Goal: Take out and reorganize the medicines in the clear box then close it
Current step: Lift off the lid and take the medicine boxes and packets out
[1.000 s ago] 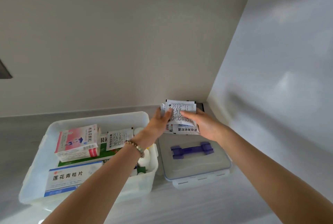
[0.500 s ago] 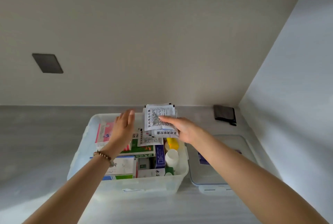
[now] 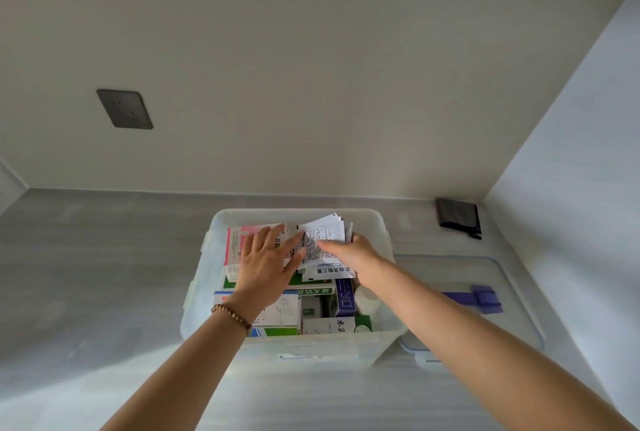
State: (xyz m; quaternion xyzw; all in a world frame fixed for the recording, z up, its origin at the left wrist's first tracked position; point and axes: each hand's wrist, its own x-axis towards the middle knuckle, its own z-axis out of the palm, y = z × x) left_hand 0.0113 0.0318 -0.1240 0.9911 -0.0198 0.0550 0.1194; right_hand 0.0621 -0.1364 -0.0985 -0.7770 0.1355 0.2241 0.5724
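Note:
The clear box (image 3: 197, 278) stands open on the grey counter, packed with medicine boxes and a white bottle (image 3: 367, 299). My right hand (image 3: 353, 254) holds a stack of white printed sachets (image 3: 323, 240) over the box's far half. My left hand (image 3: 266, 264), fingers spread, lies flat over a pink-and-white medicine box (image 3: 239, 243) and touches the left edge of the sachets. A blue box (image 3: 345, 297) and green-and-white boxes (image 3: 317, 306) stand upright nearer to me. The box's lid (image 3: 512, 295), with a purple handle (image 3: 485, 297), lies to the right.
A dark folded pouch (image 3: 457, 216) lies in the counter's far right corner. A wall rises on the right, close to the lid. A grey socket plate (image 3: 124, 108) sits on the back wall. Bare counter (image 3: 86, 274) stretches to the left of the box.
Both hands carried the sachets from above the lid leftward to over the box and lowered them. My left hand let go of them and now lies flat on the pink box.

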